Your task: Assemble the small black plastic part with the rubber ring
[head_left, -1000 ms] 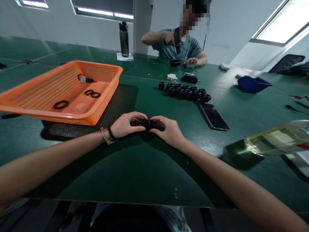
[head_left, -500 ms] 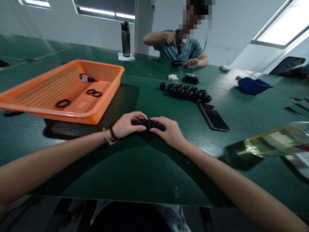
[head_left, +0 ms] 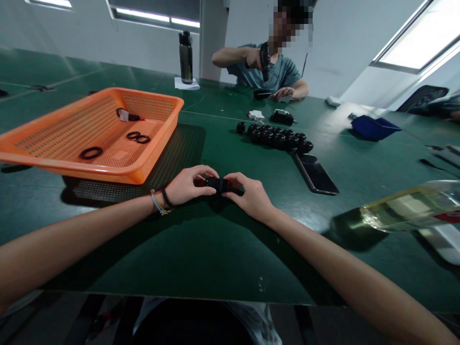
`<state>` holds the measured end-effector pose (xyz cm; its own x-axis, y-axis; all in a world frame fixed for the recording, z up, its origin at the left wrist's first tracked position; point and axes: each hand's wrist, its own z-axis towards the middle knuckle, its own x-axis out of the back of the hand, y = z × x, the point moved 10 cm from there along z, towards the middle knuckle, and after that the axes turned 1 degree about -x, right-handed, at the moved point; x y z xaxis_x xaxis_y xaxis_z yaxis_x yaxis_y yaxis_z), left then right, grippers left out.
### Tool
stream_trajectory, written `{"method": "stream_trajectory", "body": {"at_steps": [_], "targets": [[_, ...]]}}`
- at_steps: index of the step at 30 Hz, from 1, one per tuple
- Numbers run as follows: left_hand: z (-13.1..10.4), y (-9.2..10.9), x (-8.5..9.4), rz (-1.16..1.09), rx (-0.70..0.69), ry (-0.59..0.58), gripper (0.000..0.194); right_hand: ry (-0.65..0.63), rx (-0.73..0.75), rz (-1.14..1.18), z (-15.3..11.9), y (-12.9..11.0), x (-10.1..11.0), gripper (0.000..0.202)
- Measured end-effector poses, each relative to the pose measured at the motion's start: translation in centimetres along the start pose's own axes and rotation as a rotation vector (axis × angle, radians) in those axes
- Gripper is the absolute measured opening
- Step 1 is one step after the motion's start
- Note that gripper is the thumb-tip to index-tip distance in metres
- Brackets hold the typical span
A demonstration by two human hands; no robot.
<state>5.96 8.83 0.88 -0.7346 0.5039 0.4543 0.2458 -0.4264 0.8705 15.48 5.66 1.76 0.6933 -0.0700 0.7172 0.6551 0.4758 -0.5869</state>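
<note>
Between my two hands is a small black cylindrical part (head_left: 214, 183), held just above the green table (head_left: 223, 258). My left hand (head_left: 191, 184) pinches its left end between thumb and fingers. From the other side, my right hand (head_left: 249, 194) grips the right end, fingertips close to those of the left. The fingers cover much of the part, so its exact kind is hidden. Beyond my hands lies a cluster of shiny black round pieces (head_left: 275, 136), with a dark smartphone (head_left: 316, 175) beside it.
An orange basket (head_left: 143, 167) at the left holds several black rings (head_left: 91, 153) and a bundled cable (head_left: 127, 116). At the right lie a bottle of yellow liquid (head_left: 402, 208) and a blue tray (head_left: 374, 127). Across the table a person holds a power drill (head_left: 265, 62) over a black part.
Both hands keep their grip on the black part, with barely any finger movement. The whole view has shifted very slightly.
</note>
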Motion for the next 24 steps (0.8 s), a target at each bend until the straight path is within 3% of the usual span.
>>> {"method": "stream_trajectory", "body": {"at_steps": [9,24], "targets": [[0.02,0.03,0.07,-0.007,-0.02,0.019,0.028,-0.028,-0.027,0.015,0.16,0.09,-0.23,0.025],[0.02,0.14,0.19,0.021,-0.021,0.026,0.028,-0.003,0.051,-0.107,0.23,-0.59,0.19,0.02]]}}
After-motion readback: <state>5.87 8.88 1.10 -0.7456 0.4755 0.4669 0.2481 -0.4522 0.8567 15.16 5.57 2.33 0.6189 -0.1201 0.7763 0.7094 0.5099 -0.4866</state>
